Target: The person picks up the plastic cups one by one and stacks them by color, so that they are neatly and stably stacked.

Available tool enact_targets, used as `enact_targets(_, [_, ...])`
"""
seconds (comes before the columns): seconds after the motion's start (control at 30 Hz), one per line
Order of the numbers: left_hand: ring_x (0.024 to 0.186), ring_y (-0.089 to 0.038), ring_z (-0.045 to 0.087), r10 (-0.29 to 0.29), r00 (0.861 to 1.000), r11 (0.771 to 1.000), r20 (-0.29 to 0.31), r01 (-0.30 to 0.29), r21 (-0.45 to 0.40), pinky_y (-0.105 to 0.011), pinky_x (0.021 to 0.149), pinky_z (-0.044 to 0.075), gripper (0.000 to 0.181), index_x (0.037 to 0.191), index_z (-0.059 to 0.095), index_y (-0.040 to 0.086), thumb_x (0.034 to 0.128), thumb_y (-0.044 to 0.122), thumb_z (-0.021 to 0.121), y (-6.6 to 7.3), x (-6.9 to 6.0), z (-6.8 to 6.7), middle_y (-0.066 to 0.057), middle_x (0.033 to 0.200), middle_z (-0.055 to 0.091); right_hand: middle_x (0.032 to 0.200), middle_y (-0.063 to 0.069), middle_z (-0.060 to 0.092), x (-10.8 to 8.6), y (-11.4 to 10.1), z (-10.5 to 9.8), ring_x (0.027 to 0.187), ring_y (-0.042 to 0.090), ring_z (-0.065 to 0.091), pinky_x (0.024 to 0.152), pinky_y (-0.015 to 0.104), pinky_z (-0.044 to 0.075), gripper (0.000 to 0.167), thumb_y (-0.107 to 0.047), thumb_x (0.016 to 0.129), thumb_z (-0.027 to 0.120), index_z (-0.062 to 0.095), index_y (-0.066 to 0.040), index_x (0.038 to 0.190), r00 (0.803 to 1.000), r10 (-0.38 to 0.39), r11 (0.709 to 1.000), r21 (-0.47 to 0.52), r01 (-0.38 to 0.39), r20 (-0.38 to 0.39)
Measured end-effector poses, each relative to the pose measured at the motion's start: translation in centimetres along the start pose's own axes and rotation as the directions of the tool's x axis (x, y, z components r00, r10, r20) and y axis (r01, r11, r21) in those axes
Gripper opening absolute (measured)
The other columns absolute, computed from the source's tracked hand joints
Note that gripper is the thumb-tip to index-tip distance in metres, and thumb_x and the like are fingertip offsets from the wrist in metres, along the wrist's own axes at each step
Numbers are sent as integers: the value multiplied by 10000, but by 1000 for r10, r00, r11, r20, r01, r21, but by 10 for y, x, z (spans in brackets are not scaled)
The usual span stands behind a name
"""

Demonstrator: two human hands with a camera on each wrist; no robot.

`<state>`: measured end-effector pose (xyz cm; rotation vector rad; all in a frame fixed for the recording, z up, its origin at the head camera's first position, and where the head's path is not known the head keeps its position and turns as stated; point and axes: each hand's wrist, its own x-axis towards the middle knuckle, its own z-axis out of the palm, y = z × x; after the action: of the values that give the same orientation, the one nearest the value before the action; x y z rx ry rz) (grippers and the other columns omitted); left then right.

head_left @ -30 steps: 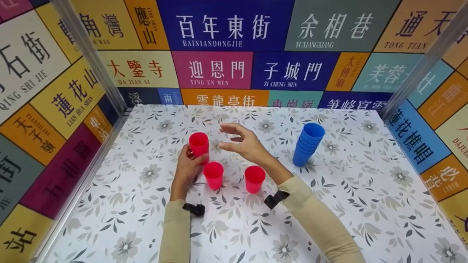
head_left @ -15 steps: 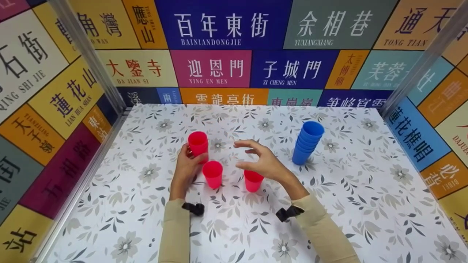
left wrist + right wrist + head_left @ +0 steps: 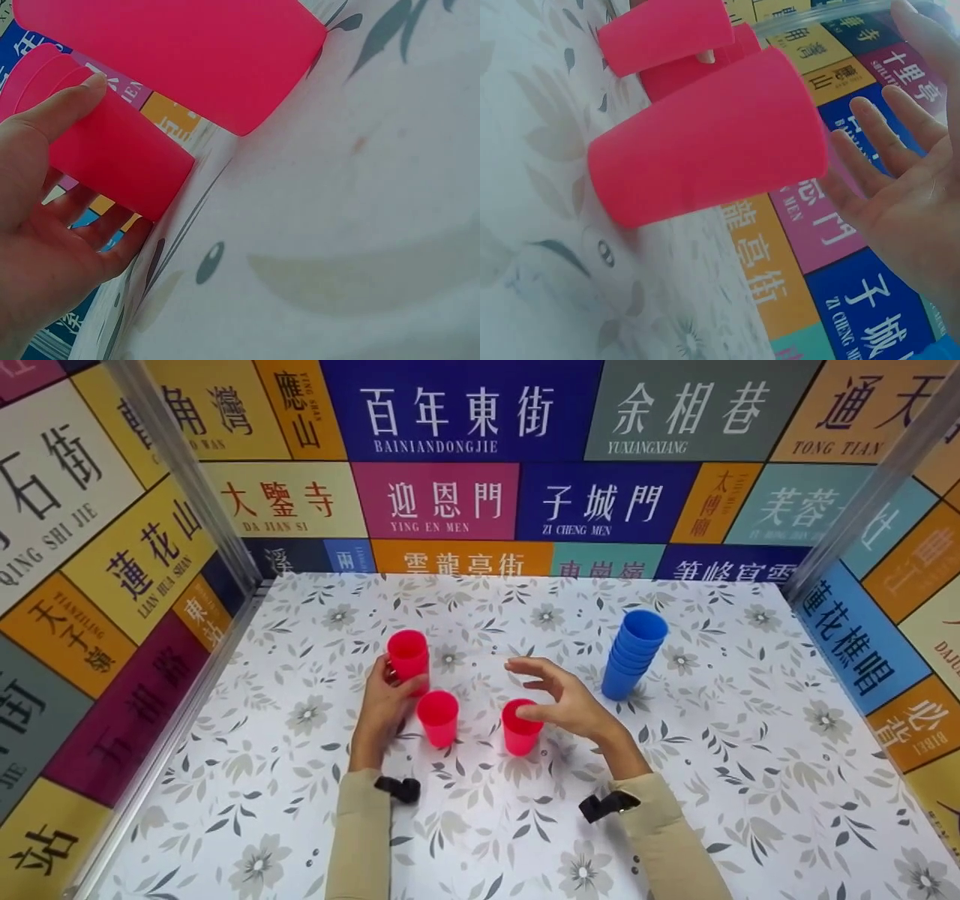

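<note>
My left hand grips a small stack of nested red cups. In the left wrist view the thumb lies along its side, and several rims of the stack show. Just in front stands a single red cup, upright on the table. To its right is another upright red cup. My right hand hovers beside that cup, fingers spread and holding nothing; its thumb overlaps the rim in the head view. The right wrist view shows the hand near the mouth of the cup; contact is unclear.
A stack of blue cups stands upright to the right, beyond my right hand. The table has a leaf-and-flower cover. Printed panels wall it in at the back and both sides.
My right hand has moved from beside the red stack, right and toward me, to the right-hand red cup. The left hand keeps its hold in the same place.
</note>
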<state>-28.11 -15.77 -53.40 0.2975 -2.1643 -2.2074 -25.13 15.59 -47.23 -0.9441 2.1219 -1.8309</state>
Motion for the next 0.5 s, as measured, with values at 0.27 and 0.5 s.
enact_targets(0.27, [1276,-266,537,-2,1000,1000,0,2,4,-401,1116,460,687,1427,438,160,838,142,793,-1,1,1,-85,1387,548,1524,262,433,-3,11,-10,1398,181,474,1156,559,372,731,-130,851,772,425,-36,1488,998,-18,1000,24,17,56])
enact_targets(0.5, [1276,-290,550,40,999,999,2,-40,-21,-409,1106,462,680,1420,443,123,836,106,791,-1,1,1,-126,1379,552,1556,235,398,-6,19,-14,1440,374,403,1155,663,306,804,-199,847,790,378,-93,1529,994,15,999,48,-20,111])
